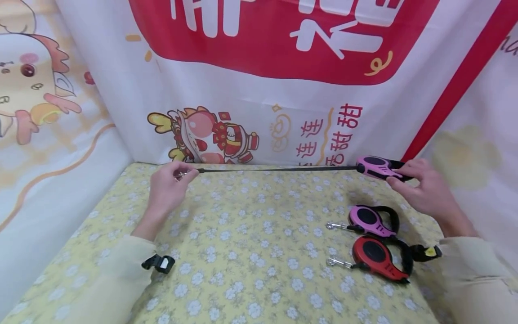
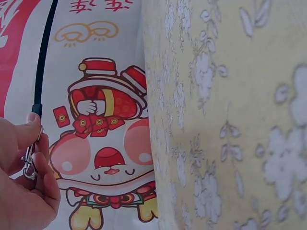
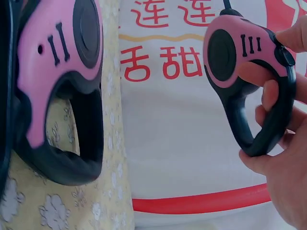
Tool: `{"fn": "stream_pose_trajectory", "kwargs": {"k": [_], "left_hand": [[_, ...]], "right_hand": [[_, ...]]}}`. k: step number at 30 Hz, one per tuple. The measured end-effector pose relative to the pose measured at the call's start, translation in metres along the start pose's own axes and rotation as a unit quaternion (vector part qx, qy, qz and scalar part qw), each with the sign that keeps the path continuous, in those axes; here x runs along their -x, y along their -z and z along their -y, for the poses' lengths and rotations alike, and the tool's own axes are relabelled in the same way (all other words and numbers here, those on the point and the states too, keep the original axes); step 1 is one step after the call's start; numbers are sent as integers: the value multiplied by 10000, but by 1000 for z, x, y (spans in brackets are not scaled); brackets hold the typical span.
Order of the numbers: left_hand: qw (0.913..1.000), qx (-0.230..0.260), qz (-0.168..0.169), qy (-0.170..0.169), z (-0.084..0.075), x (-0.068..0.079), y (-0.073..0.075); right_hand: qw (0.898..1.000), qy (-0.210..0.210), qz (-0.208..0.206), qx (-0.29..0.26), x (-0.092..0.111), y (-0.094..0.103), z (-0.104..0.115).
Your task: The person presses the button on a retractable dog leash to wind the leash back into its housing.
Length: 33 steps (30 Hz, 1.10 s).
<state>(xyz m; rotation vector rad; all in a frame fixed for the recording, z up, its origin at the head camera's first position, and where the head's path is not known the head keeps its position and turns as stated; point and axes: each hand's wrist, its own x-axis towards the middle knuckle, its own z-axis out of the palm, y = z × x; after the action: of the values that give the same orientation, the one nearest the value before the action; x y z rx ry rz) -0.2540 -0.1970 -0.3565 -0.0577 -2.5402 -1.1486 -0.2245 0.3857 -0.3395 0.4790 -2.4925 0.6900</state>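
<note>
My right hand [image 1: 422, 186] grips the black handle of a pink retractable dog leash [image 3: 223, 57], fingers curled through its loop and thumb near the top button. From its nozzle a black strap [image 1: 279, 169] runs taut across to the left. At that strap's end, my left hand [image 1: 170, 182] pinches the metal snap hook [image 2: 29, 165], thumb against the fingers. Below the right hand, a second pink retractable leash [image 1: 370, 220] lies on the table, its snap hook pointing left. Just nearer to me lies a red retractable leash [image 1: 378, 258], its hook also leftward.
A yellow flowered cloth [image 1: 251, 252] covers the table. White printed fabric [image 1: 259, 94] hangs behind it, with more at both sides. Black straps with buckles are around my left sleeve [image 1: 159, 263] and right sleeve [image 1: 426, 252].
</note>
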Motion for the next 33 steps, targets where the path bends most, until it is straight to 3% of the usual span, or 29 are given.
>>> {"fn": "stream_pose_trajectory", "kwargs": {"k": [7,15,23,33], "left_hand": [[9997,38,-63,-214,2,1,-6],[9999,115,-34,-29,-4,7,0],[9992,84,-339,-191,-5,8,5],[9993,129,-325,-100,-7,7,7]], "right_hand": [[9915,861,-974,-90,13,-7,-4],[9833,1369,-1193,-127,11,-8,-5],[9856,1129,-1248,-161,4,-6,2],[9865,869,-1362,-260,2,-9,4]]}}
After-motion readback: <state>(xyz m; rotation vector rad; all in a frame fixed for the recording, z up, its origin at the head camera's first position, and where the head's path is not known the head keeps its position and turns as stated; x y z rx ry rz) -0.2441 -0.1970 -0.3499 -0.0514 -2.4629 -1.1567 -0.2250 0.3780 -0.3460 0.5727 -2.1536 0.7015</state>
